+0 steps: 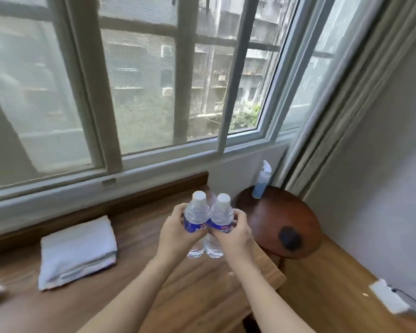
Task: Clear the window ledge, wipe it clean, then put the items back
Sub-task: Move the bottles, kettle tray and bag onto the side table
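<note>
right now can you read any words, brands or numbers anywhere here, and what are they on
Left water bottle label, in the left hand: white lettering on blue, too blurred to read.
Right water bottle label, in the right hand: blurred too, nothing legible.
Spray bottle on the round stool: no readable text.
Folded towel: none.

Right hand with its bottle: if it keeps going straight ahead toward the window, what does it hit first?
Probably the wall under the window. The right hand points past the stool, which sits to its right; depth is unclear, so the stool's edge could graze.
</note>
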The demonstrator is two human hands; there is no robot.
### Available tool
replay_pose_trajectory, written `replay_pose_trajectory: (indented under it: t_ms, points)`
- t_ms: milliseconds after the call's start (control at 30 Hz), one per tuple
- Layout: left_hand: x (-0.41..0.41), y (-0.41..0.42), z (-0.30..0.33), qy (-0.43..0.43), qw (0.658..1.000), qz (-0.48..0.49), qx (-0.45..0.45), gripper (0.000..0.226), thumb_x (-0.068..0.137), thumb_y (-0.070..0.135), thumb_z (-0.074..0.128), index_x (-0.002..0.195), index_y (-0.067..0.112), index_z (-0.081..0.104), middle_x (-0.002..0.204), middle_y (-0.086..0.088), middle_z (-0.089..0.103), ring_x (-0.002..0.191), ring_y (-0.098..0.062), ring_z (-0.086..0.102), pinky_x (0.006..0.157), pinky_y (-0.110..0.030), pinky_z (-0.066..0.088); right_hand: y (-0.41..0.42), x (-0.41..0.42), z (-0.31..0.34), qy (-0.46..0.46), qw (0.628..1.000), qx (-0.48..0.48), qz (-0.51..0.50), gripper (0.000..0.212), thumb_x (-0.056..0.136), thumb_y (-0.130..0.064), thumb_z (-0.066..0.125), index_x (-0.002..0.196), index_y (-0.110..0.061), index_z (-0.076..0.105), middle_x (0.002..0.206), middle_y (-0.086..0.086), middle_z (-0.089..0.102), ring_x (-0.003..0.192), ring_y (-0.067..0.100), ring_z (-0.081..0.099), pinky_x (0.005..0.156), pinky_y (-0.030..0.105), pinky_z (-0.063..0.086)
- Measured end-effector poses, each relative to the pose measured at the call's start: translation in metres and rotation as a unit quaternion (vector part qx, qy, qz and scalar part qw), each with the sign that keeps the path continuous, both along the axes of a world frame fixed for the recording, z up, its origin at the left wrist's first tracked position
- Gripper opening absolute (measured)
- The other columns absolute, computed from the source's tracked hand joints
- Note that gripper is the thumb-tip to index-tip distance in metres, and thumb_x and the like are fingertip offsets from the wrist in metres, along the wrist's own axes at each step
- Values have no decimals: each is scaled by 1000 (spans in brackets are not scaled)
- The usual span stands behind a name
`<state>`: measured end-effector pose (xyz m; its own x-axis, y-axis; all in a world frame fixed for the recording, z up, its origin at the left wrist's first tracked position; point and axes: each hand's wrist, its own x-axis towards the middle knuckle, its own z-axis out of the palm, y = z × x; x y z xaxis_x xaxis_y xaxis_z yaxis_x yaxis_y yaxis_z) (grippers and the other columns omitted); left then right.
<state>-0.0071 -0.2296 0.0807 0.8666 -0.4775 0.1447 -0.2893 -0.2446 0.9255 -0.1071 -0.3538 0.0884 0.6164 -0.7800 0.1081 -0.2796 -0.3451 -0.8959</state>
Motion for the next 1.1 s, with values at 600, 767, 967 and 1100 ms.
replay_pose_trajectory:
  t_ms: [600, 767, 967, 1100]
  points:
    - [-3, -159, -20, 31, 997, -76, 13, 70, 55, 48, 88, 113, 42, 51, 101, 22, 66, 96, -1, 59, 84, -36, 54, -141, -20, -26, 27, 995, -12, -99, 67, 64, -39, 91, 113, -35, 45, 103, -13, 61, 96, 11, 63, 86, 40, 58]
    - [9, -194, -21, 26, 995, -100, 14, 73, 54, 55, 87, 115, 40, 51, 103, 20, 66, 98, -2, 59, 84, -34, 53, -169, -13, -27, 11, 993, -15, -121, 65, 68, -32, 91, 115, -31, 47, 104, -12, 62, 93, 5, 62, 79, 26, 56]
    - [11, -238, -29, 13, 991, -127, 33, 74, 58, 53, 87, 119, 40, 48, 110, 19, 63, 101, -5, 59, 86, -34, 55, -209, -13, -38, 17, 990, -8, -137, 66, 68, -32, 91, 115, -33, 45, 104, -14, 60, 95, 7, 61, 81, 25, 55]
    - [8, -287, -41, 17, 989, -139, 55, 72, 59, 54, 85, 118, 42, 46, 111, 20, 63, 100, -5, 61, 86, -37, 56, -256, -17, -52, 26, 988, 3, -153, 70, 64, -34, 93, 116, -32, 46, 106, -12, 62, 97, 9, 63, 83, 31, 57]
